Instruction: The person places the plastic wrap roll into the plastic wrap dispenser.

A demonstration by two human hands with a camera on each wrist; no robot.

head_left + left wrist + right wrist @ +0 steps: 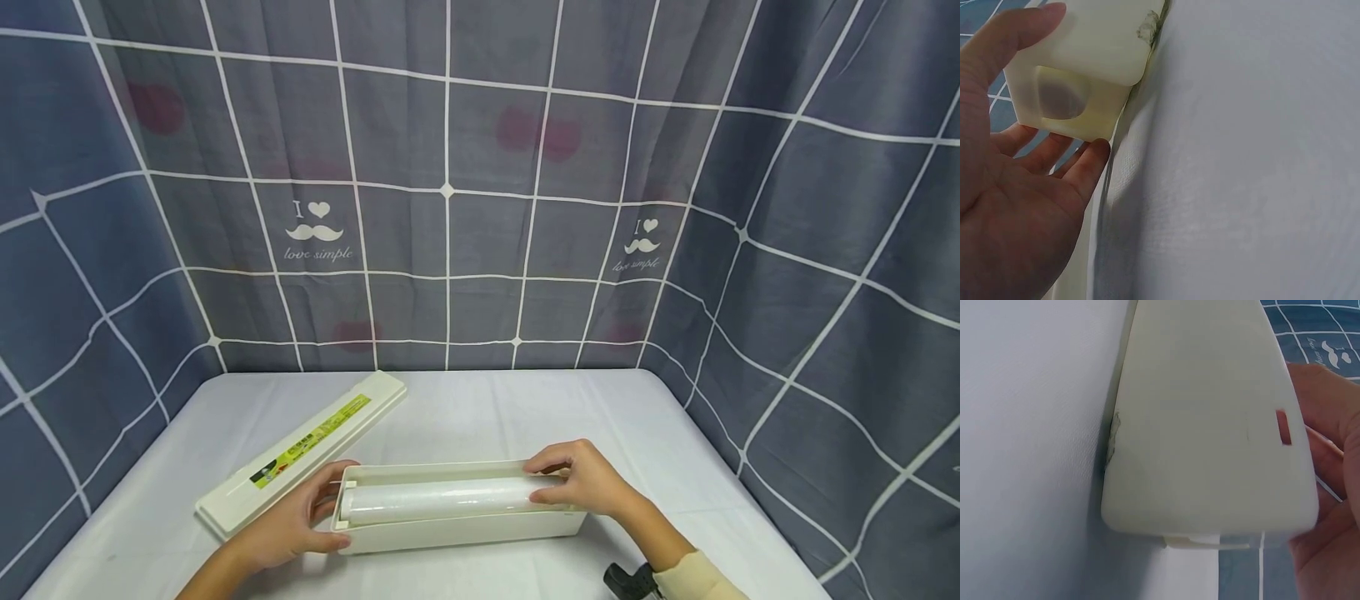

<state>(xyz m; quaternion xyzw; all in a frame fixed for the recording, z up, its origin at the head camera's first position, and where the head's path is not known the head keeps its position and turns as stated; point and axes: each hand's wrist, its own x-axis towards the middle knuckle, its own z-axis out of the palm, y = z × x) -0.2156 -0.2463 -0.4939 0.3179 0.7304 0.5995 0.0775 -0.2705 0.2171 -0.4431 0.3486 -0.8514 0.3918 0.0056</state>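
Observation:
An open, long cream box (465, 532) lies on the table with a roll of cling film (442, 500) inside it. My left hand (300, 518) grips the box's left end, thumb on the front wall and fingers round behind. In the left wrist view, that hand (1029, 181) cups the box end (1085, 37), which has a rounded recess. Over the box's right end, my right hand (581, 482) reaches in, its curled fingers and thumb about the roll's right end. The right wrist view shows this hand (1329, 450) behind the box's front wall (1204, 425).
The box's long cream lid (300, 454), with a green label, lies diagonally behind the left hand. A white cloth covers the table (480, 417). Gridded grey-blue curtains (480, 242) enclose its back and sides. A black object (628, 581) sits beside the right sleeve.

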